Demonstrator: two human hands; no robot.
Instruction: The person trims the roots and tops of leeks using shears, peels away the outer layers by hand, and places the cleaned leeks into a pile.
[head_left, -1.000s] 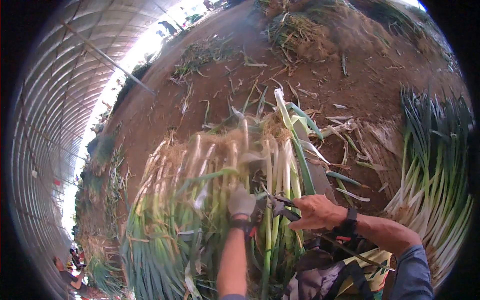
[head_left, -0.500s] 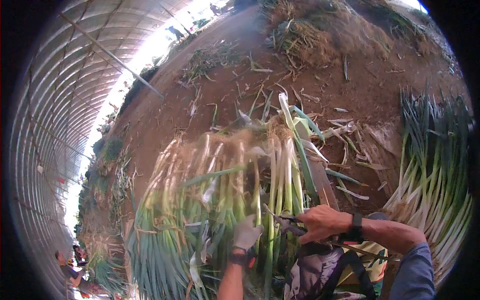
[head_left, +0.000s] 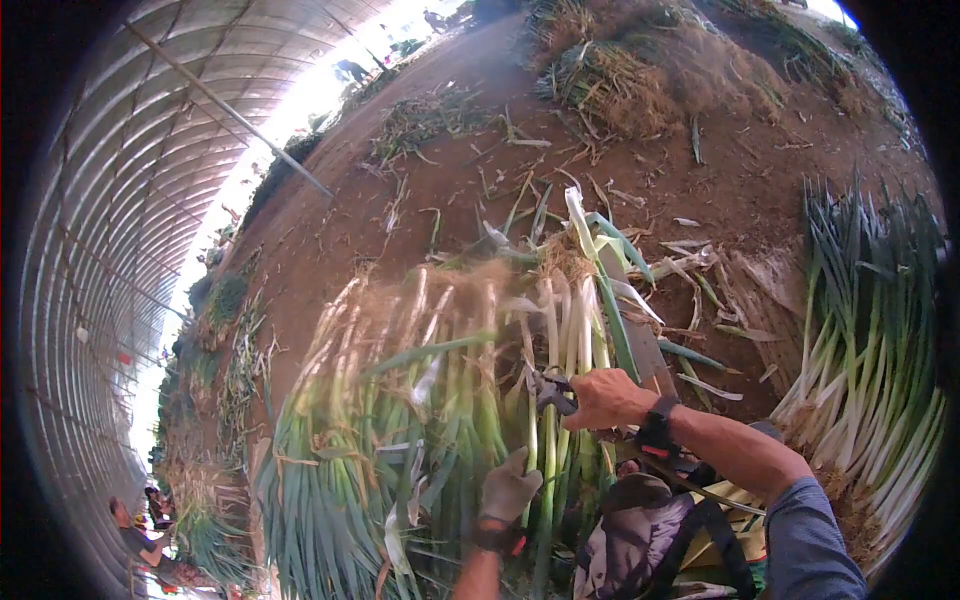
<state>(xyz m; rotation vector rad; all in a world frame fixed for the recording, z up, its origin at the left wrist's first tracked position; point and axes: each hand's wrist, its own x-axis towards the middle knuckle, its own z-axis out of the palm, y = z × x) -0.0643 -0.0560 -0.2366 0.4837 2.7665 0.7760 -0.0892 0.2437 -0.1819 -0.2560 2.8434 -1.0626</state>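
L hand (head_left: 510, 490), gloved, has slid a bit lower, fingers look closed round an onion stalk (head_left: 533, 425) running up past the fingertips. R hand (head_left: 608, 398), bare, has come up, fingers gripping dark tool (head_left: 553, 392), so tool's now nr stalk's paler part. Looks: row of onions (head_left: 325, 490) L of L fingers, roots fuzzy brown; stalk approx. straight, pale-green.

Seemingly leeks (head_left: 487, 400), side by side
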